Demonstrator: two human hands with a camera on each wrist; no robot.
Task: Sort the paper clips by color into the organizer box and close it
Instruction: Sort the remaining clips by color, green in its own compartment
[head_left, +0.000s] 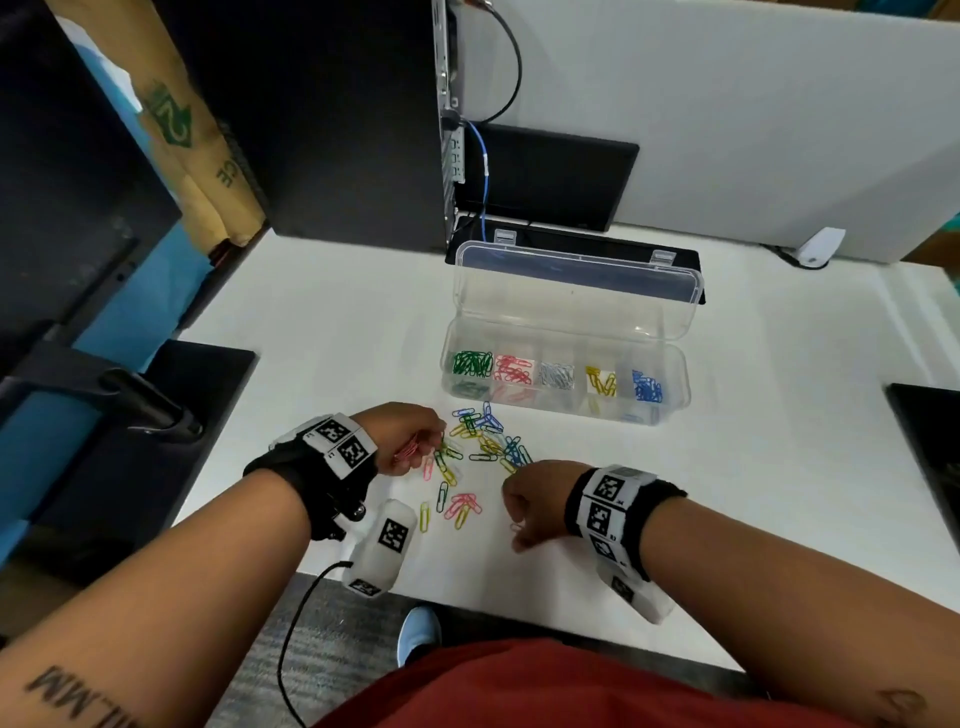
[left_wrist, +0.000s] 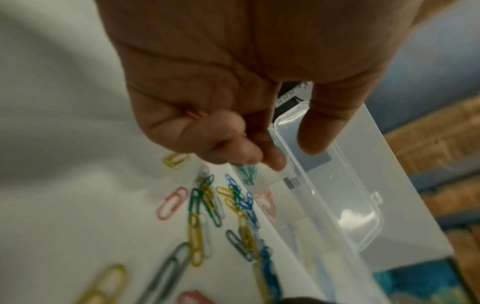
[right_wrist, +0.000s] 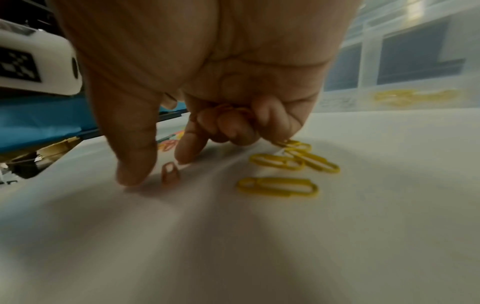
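Note:
A clear organizer box (head_left: 675, 402) stands with its lid (head_left: 576, 291) open. Its compartments hold green, pink, silver, yellow and blue clips in turn. A mixed pile of loose paper clips (head_left: 485, 441) lies in front of it on the white table. My left hand (head_left: 426, 441) (left_wrist: 272, 158) is at the pile's left edge, its fingers curled round a bunch of pink clips (head_left: 407, 450) (left_wrist: 193, 114). My right hand (head_left: 519, 519) (right_wrist: 158, 166) keeps pink clips (right_wrist: 228, 109) in its curled fingers. Its thumb and index fingertip touch the table on either side of one pink clip (right_wrist: 170, 174).
A black computer tower (head_left: 353, 119) and a monitor stand (head_left: 691, 257) are behind the box. Black pads lie at the table's left (head_left: 171, 415) and right (head_left: 930, 441). Yellow clips (right_wrist: 278, 185) lie beside my right hand. The table's front edge (head_left: 519, 618) is close to my body.

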